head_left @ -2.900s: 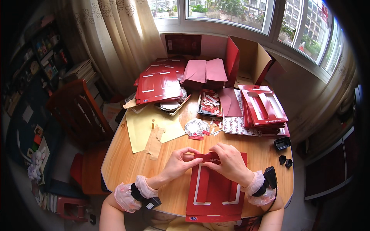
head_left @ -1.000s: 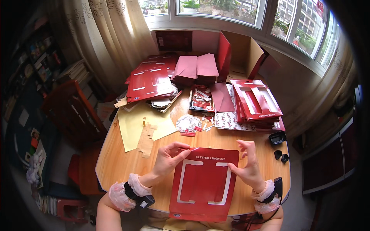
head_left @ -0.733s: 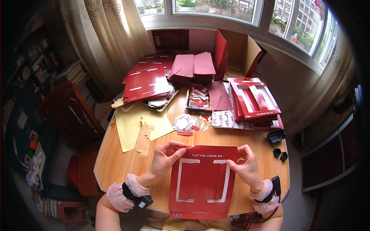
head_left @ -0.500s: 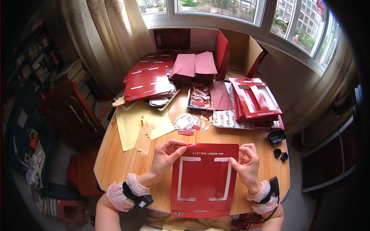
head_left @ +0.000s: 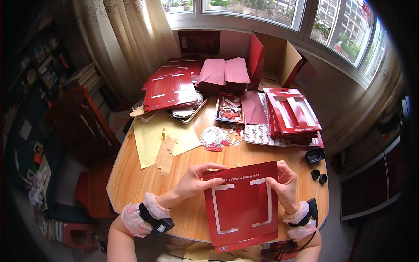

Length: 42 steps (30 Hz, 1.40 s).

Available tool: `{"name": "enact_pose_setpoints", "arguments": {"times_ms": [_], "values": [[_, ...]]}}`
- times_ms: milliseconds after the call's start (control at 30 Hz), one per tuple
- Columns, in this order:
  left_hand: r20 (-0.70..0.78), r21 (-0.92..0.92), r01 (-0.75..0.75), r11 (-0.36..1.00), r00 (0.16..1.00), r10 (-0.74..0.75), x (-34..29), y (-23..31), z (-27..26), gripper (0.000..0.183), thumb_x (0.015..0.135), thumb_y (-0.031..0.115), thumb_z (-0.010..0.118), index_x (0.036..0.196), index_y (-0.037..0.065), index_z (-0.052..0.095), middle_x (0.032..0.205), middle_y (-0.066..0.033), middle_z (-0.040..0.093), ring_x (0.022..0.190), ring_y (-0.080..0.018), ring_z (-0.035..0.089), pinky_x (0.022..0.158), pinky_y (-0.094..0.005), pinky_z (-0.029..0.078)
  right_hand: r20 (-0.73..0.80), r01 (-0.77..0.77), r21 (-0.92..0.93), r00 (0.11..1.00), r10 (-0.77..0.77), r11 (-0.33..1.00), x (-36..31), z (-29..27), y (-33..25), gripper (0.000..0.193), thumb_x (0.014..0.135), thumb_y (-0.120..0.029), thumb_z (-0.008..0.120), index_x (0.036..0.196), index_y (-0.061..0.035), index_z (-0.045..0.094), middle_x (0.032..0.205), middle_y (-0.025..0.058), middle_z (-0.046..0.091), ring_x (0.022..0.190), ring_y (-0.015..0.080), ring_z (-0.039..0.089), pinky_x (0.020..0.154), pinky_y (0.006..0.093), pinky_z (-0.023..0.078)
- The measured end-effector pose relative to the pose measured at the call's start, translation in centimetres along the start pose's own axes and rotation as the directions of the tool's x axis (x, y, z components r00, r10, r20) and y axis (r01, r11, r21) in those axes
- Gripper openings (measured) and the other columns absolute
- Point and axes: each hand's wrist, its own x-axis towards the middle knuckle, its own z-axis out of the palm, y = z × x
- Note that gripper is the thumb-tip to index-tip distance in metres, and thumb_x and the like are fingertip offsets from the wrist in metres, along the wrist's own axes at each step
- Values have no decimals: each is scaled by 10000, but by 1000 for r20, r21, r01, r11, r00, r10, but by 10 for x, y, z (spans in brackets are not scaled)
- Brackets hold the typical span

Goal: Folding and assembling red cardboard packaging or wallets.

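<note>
A flat red cardboard sleeve (head_left: pixel 242 205) with white bracket-shaped marks is held up at the near edge of the table, tilted a little anticlockwise. My left hand (head_left: pixel 196 181) has it at the upper left corner, thumb on the front face and fingers stretched along the top edge. At the upper right corner my right hand (head_left: pixel 284 185) pinches it, thumb in front and fingers behind. The sleeve's lower end hangs over my lap, where a folded flap shows.
Beyond lie a yellow sheet (head_left: pixel 148 142), brown tape strips (head_left: pixel 166 157), a white paper doily (head_left: pixel 214 136) and a tray of small tags (head_left: pixel 230 108). Red sleeves stack at left (head_left: pixel 170 89) and right (head_left: pixel 292 109), pink envelopes (head_left: pixel 224 72) between. Black clips (head_left: pixel 315 155) sit at the right edge.
The red sleeve has shifted right and turned slightly anticlockwise. My left hand has moved right, its thumb now farther onto the sleeve's face. My right hand keeps hold of the right corner.
</note>
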Motion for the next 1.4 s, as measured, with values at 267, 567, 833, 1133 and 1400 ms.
{"name": "enact_pose_setpoints", "arguments": {"times_ms": [267, 567, 833, 1133, 1400], "values": [[-62, 102, -151, 983, 985, 158, 1, 3, 2, 485, 915, 108, 733, 1355, 73, 534, 1193, -76, 667, 1143, -155, 618, 986, -325, 487, -104, 51, -122, 993, -64, 991, 2, -6, -2, 309, 837, 103, 667, 1143, 64, 647, 1074, 28, 509, 1011, 133, 612, 819, 245, 539], [-13, 152, -168, 974, 985, 172, 0, 3, 3, 445, 911, 69, 727, 1326, 48, 570, 1198, -64, 658, 1093, -125, 634, 938, -298, 538, -161, 108, -164, 978, -135, 980, 2, 6, -3, 303, 811, 88, 667, 1099, 39, 585, 1081, 36, 484, 967, 108, 561, 819, 227, 493], [-10, 244, -179, 953, 982, 187, -1, 7, 4, 417, 901, 58, 730, 1306, 43, 629, 1117, -71, 716, 979, -117, 682, 843, -270, 587, -47, 41, -110, 998, -46, 993, 5, -7, 0, 271, 791, 98, 668, 1014, 0, 550, 1040, 39, 503, 974, 116, 563, 859, 243, 482], [-19, 45, -101, 994, 995, 102, 0, 1, 3, 414, 861, -13, 754, 1262, 8, 654, 1113, -81, 726, 983, -115, 687, 864, -254, 572, 58, -150, 106, 988, 145, 983, 2, -6, -9, 199, 795, 28, 674, 975, 7, 592, 1067, 30, 495, 970, 109, 542, 886, 249, 436], [-52, 6, -26, 1000, 998, 26, 0, 5, 3, 364, 875, -33, 727, 1234, -10, 670, 1093, -89, 729, 975, -121, 688, 890, -266, 568, -47, -94, 86, 994, 98, 992, 0, -6, 2, 77, 896, -12, 700, 941, 3, 640, 1084, 17, 512, 915, 81, 554, 814, 234, 455]]}}
